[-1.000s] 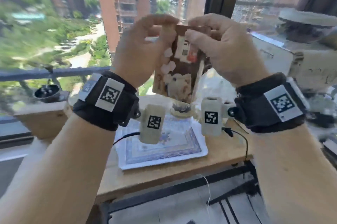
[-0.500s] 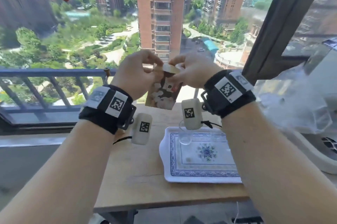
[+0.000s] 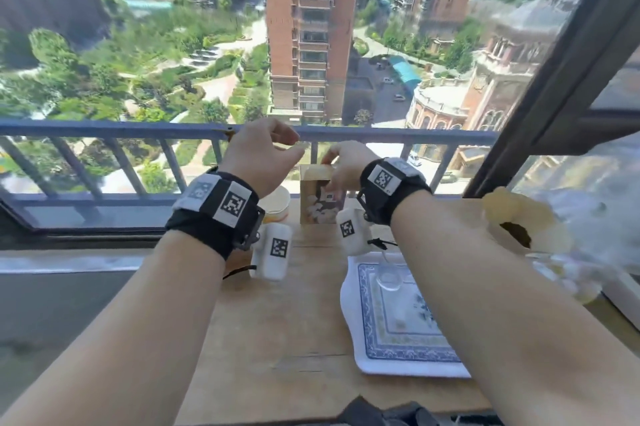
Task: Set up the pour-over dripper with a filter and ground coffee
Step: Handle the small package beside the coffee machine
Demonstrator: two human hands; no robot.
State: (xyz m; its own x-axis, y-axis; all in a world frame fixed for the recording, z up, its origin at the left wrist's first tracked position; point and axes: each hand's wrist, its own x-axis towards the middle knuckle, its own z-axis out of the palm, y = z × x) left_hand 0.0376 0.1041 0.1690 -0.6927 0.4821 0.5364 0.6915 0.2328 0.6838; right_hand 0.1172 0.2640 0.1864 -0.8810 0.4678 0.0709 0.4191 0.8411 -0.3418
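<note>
A brown coffee bag [image 3: 317, 205] with white flower print stands upright on the wooden table [image 3: 277, 321], near its far edge. My right hand [image 3: 341, 166] grips the bag's open top edge. My left hand [image 3: 261, 152] is up and to the left of the bag, apart from it, with thumb and forefinger pinching a thin pale strip [image 3: 295, 146]. A clear glass vessel [image 3: 389, 278] sits at the far end of the blue-patterned white tray [image 3: 388, 365]; my right forearm hides part of it. No filter can be made out.
A pale paper cup [image 3: 278, 204] stands left of the bag, partly behind my left wrist. A crumpled clear plastic bag with yellowish contents [image 3: 526, 228] lies at the right by the window frame. A railing and glass close off the far side.
The bag has come down from in front of me onto the table. My left hand has come off it and moved left with a strip. The view has tilted up and left.
</note>
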